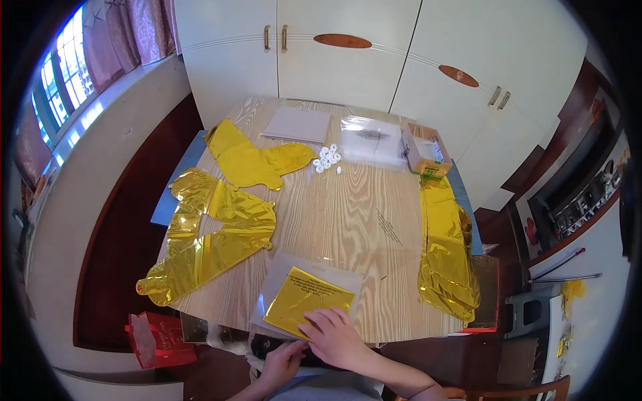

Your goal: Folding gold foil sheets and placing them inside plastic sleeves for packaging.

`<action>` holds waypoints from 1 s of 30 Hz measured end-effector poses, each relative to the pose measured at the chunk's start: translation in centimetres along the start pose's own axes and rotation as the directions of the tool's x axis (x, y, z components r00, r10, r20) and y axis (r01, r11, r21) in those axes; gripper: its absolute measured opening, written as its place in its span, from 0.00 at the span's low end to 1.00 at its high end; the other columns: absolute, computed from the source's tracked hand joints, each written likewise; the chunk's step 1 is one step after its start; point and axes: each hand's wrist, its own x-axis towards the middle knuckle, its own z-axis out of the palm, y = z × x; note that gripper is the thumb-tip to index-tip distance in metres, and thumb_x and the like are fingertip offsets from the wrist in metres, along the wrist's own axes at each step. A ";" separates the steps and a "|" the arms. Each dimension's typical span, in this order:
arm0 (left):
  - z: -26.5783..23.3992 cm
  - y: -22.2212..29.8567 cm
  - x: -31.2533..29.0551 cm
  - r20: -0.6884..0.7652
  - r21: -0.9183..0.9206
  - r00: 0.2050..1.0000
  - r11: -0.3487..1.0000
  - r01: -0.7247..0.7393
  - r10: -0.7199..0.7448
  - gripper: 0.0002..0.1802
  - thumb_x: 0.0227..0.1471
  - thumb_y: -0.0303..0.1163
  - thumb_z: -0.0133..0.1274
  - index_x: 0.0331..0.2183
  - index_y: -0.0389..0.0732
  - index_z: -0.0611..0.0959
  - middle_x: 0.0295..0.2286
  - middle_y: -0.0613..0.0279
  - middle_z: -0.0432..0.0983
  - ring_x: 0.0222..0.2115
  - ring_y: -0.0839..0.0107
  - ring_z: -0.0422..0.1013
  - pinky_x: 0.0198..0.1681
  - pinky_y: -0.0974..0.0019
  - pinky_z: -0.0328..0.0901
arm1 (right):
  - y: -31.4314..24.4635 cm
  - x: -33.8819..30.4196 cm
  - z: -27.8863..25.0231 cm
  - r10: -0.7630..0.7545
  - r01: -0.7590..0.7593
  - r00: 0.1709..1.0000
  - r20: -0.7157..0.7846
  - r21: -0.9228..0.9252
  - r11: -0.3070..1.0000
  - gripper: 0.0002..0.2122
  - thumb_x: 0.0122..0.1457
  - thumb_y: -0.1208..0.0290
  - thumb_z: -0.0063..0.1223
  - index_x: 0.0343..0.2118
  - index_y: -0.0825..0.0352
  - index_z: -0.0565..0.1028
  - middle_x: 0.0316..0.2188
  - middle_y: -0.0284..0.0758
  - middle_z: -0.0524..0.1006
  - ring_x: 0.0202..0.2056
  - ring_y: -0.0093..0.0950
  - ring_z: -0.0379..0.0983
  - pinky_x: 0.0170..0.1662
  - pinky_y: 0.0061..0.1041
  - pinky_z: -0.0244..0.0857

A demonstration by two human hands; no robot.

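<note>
A folded gold foil balloon [309,299] lies in a clear plastic bag [265,289] with dark print, at the near edge of the table. My right hand [332,339] rests on the bag's near right part, with its fingers stretched over the gold foil. Lower down, at the table's edge, my left hand [283,363] has its fingers bent together against the bag's near edge, and they seem to pinch it. Its fingertips are partly hidden. On the table's left side two flat gold foil balloons [251,160] are spread out. Another gold balloon [447,247] hangs along the right edge.
Small white rings [326,158] sit in a pile at the back middle. Behind them are grey cards [297,125] and clear bags [372,142]. A cardboard box [426,150] stands at the back right. On the floor are a red bag [159,341] and a grey stool [531,311].
</note>
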 end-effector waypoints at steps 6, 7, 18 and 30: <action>-0.8 -0.4 0.4 0.035 -0.005 0.999 1.000 -0.008 0.008 0.20 0.50 0.15 0.46 0.47 0.36 0.77 0.32 0.54 0.80 0.33 0.68 0.78 0.40 0.67 0.70 | 0.7 0.1 0.7 0.098 -0.082 0.993 -0.058 0.229 0.970 0.27 0.44 0.73 0.62 0.50 0.63 0.68 0.54 0.45 0.62 0.56 0.47 0.56 0.59 0.47 0.52; -1.0 -0.4 0.5 0.044 -0.012 0.999 1.000 -0.005 0.006 0.21 0.50 0.16 0.47 0.47 0.37 0.77 0.31 0.55 0.80 0.33 0.67 0.78 0.41 0.67 0.70 | 0.8 0.1 0.8 0.109 -0.090 0.992 -0.069 0.237 0.967 0.27 0.44 0.73 0.62 0.50 0.63 0.69 0.54 0.45 0.61 0.57 0.48 0.55 0.59 0.47 0.52; -3.0 -0.6 1.7 0.216 -0.061 0.972 0.992 0.109 -0.093 0.24 0.49 0.20 0.47 0.50 0.45 0.77 0.25 0.59 0.79 0.28 0.70 0.77 0.37 0.69 0.70 | 1.3 -0.2 1.5 0.170 -0.128 0.971 -0.167 0.232 0.964 0.25 0.45 0.68 0.65 0.49 0.62 0.71 0.56 0.45 0.60 0.59 0.50 0.50 0.61 0.50 0.48; -3.3 -1.0 2.3 0.262 -0.105 0.962 0.988 0.111 -0.081 0.22 0.53 0.24 0.49 0.50 0.47 0.77 0.26 0.59 0.79 0.25 0.70 0.78 0.35 0.68 0.72 | 1.4 -0.5 1.1 0.195 -0.180 0.976 -0.101 0.138 0.974 0.24 0.49 0.64 0.62 0.50 0.62 0.71 0.55 0.47 0.62 0.58 0.52 0.54 0.60 0.46 0.52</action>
